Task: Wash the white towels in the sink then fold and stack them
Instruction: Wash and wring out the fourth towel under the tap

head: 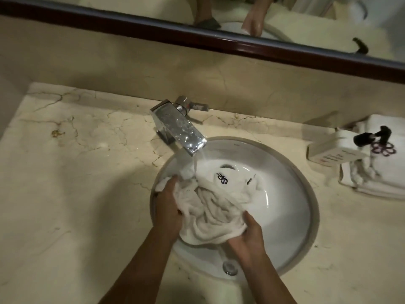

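Now both hands, left hand (167, 205) and right hand (248, 234), grip a sodden, bunched white towel (210, 213) with a dark flower emblem, fingers curled into its folds, under the chrome tap (178, 126) running at twelve o'clock.

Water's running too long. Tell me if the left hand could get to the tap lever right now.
Probably yes, once it lets go: the left hand grips the wet towel in the sink, and nothing stands between it and the tap lever.

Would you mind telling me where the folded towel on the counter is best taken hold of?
Grip the folded towel by its near edge, coming from the front, fingers under the stacked layers. The white box and dark items cover its back left part, so clear those first.
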Demonstrator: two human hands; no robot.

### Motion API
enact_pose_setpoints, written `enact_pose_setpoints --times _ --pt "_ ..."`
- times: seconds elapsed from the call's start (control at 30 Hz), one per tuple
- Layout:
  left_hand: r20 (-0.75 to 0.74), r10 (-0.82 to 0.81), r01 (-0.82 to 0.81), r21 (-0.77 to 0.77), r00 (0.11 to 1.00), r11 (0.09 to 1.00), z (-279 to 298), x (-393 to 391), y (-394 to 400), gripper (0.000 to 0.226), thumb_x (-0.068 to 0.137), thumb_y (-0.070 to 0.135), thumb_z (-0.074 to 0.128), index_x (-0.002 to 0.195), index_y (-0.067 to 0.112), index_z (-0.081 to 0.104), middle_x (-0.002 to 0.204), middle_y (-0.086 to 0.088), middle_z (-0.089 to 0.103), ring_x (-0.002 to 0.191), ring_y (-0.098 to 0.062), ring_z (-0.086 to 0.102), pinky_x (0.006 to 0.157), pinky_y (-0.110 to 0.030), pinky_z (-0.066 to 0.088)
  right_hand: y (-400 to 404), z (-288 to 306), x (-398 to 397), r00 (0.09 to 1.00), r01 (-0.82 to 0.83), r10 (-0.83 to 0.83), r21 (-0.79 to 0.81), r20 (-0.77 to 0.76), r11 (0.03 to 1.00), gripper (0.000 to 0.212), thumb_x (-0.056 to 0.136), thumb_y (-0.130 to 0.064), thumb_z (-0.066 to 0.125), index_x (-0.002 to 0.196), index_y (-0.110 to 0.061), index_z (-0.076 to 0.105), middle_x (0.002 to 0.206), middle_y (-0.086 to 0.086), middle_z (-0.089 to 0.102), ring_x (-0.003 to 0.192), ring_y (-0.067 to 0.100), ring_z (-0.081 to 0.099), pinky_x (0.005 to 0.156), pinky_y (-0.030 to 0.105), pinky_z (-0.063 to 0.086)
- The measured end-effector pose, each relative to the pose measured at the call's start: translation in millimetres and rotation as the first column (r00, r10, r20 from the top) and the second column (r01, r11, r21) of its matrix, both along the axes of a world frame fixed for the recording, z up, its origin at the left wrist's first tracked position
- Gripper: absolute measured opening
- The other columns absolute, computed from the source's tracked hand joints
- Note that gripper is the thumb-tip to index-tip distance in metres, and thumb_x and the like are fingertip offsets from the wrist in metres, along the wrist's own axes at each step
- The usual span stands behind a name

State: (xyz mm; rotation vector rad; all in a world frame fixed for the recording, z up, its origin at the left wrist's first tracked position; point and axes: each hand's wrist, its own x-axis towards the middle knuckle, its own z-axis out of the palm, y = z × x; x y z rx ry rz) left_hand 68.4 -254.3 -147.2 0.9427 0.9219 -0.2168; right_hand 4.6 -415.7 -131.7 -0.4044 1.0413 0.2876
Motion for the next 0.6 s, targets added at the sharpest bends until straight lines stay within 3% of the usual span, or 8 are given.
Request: enact_pose_setpoints --times 0.1,0.13,0.2,0.27,0.37,0.43,0.5,0.6 --pt "-0.114 0.079 -0.075 0.036 0.990 0.997 -13 -33 -26 0.065 0.066 0.063 0.080 0.120 0.029 0.068 0.118 -0.003 0.072 0.103 -0.024 0.071 0.087 -0.050 0.059 13 12 -14 1.000 -0.008 0.010 -0.114 0.015 0.993 0.040 0.085 0.007 0.068 0.120 -0.009 0.061 0.116 0.016 0.070 0.090 0.010 0.071 0.070 0.015 0.054" --pt "-0.166 0.068 -0.057 0.067 0.984 0.996 -18 -41 -37 0.070 0.063 0.071 0.080 0.118 0.029 0.069 0.117 -0.003 0.073 0.099 -0.021 0.073 0.088 -0.050 0.058 23 15 -11 0.985 0.173 -0.174 -0.043 -0.019 0.984 0.052 0.081 0.006 0.072 0.126 -0.015 0.057 0.116 0.011 0.069 0.096 0.010 0.070 0.073 0.013 0.054" --pt "-0.194 0.017 -0.055 -0.189 0.981 0.980 7 -50 -58 0.050 0.082 0.061 0.070 0.114 0.023 0.074 0.121 -0.008 0.071 0.101 -0.020 0.073 0.098 -0.047 0.053 41 16 -7 0.943 0.253 -0.274 0.132 0.186 0.959 0.074 0.076 -0.014 0.082 0.142 -0.011 0.049 0.134 0.016 0.060 0.124 0.026 0.061 0.107 0.029 0.047" --pt "-0.193 -0.033 -0.080 -0.548 0.981 0.833 23 -53 -61 0.048 0.093 0.048 0.059 0.125 0.014 0.070 0.134 -0.015 0.063 0.122 -0.028 0.062 0.113 -0.047 0.038 38 20 6 0.960 0.216 -0.243 0.184 0.141 0.959 0.104 0.057 -0.027 0.095 0.147 -0.008 0.048 0.143 0.020 0.055 0.134 0.036 0.052 0.118 0.048 0.033" --pt "-0.124 0.019 -0.087 -0.564 0.992 0.821 19 -42 -40 0.044 0.102 0.030 0.048 0.135 0.004 0.059 0.133 -0.025 0.060 0.124 -0.038 0.059 0.111 -0.050 0.037 26 27 7 0.969 -0.056 0.028 0.107 0.246 0.993 0.072 0.088 -0.034 0.072 0.147 -0.003 0.046 0.149 0.022 0.049 0.137 0.036 0.049 0.116 0.050 0.036" --pt "-0.063 0.179 -0.188 -0.450 0.982 0.873 24 -29 -26 0.034 0.102 0.014 0.041 0.112 0.005 0.073 0.120 -0.025 0.068 0.111 -0.035 0.067 0.101 -0.047 0.049 5 20 4 0.972 -0.023 0.019 0.014 0.233 1.000 0.051 0.103 -0.031 0.040 0.142 -0.001 0.052 0.145 0.024 0.052 0.128 0.036 0.057 0.102 0.048 0.050" --pt "0.006 0.247 -0.226 -0.379 0.969 0.897 41 -15 -20 0.029 0.095 0.003 0.045 0.088 0.011 0.073 0.103 -0.021 0.071 0.097 -0.031 0.070 0.089 -0.042 0.056 -12 9 8 0.970 0.072 -0.076 0.026 0.231 0.997 0.048 0.099 -0.025 0.038 0.139 -0.006 0.058 0.135 0.018 0.062 0.117 0.031 0.065 0.095 0.041 0.056" --pt "0.016 0.236 -0.206 -0.429 0.972 0.879 55 -6 -18 0.024 0.082 0.004 0.052 0.100 0.000 0.068 0.103 -0.025 0.068 0.098 -0.035 0.069 0.090 -0.049 0.057 -6 -12 29 0.957 0.122 -0.121 0.012 0.264 0.992 0.055 0.099 -0.026 0.052 0.152 -0.017 0.041 0.130 0.011 0.064 0.114 0.016 0.066 0.099 0.034 0.052"
